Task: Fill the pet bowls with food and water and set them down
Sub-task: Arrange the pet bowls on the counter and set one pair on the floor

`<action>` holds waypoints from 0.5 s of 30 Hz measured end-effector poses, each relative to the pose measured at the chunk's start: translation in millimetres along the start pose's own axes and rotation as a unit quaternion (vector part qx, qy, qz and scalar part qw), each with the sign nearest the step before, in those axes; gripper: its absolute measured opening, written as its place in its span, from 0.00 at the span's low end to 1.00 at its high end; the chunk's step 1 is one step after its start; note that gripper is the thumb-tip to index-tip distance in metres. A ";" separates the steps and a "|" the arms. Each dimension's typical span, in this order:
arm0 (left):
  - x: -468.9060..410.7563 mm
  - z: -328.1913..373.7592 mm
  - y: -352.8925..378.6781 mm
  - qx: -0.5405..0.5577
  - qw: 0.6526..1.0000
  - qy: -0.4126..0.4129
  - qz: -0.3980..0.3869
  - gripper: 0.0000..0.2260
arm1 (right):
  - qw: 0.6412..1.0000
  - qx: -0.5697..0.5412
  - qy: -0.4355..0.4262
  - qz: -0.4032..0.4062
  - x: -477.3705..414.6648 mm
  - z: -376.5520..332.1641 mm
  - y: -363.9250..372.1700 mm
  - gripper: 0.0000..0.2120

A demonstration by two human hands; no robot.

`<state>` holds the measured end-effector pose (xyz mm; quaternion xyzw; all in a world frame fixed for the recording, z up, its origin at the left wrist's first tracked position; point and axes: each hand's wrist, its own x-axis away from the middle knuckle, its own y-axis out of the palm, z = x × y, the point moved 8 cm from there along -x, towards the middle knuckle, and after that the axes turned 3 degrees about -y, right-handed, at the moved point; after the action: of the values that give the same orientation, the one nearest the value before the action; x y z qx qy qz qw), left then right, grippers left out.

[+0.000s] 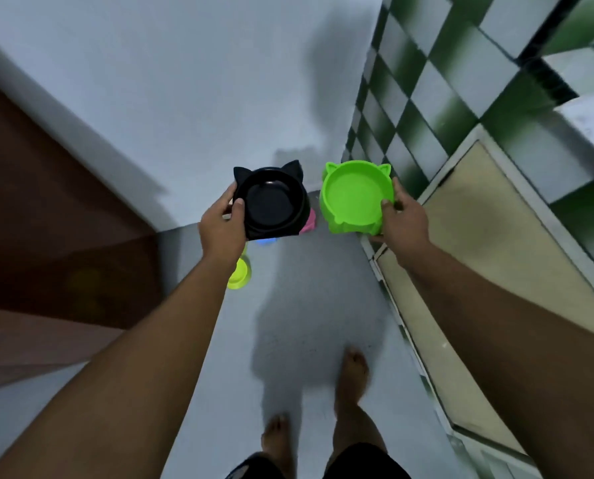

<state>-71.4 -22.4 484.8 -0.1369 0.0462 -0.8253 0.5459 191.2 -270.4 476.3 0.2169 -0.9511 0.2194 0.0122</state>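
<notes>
1. Head view: a person's left hand [221, 224] grips a glossy black plastic cat-eared bowl [271, 202] at its rim, thumb pressed on the edge, fingers wrapped around the side.
2. The right hand [404, 219] pinches the rim of a bright green plastic cat-eared bowl [356, 197], thumb on the lip.
3. Both bowls are held side by side above the grey floor [305, 288].
4. A lime-yellow bowl [240, 273] sits on the floor beneath the left wrist; a blue object [266, 240] and a pink object [308, 223] peek from under the black bowl.
</notes>
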 end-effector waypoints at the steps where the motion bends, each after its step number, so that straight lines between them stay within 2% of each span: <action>1: 11.4 7.8 -4.5 -0.004 1.000 0.001 -0.012 0.14 | 1.000 -0.005 0.003 0.014 15.5 -5.2 -9.5 0.28; 4: 41.7 28.1 -9.8 -0.013 0.998 -0.003 -0.055 0.14 | 0.998 -0.046 0.016 0.037 63.3 -26.2 -35.7 0.26; 9: 95.9 52.8 -6.4 0.035 0.993 -0.040 -0.101 0.15 | 0.992 -0.097 0.038 0.066 131.9 -48.9 -82.6 0.24; 15: 175.1 85.5 -1.4 0.043 0.990 -0.014 -0.134 0.15 | 0.988 -0.094 0.022 0.122 210.9 -46.7 -168.5 0.24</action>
<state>-113.2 -175.6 597.8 -0.1298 -0.0160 -0.8903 0.4362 67.4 -473.0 612.8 0.0920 -0.9864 0.1337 0.0267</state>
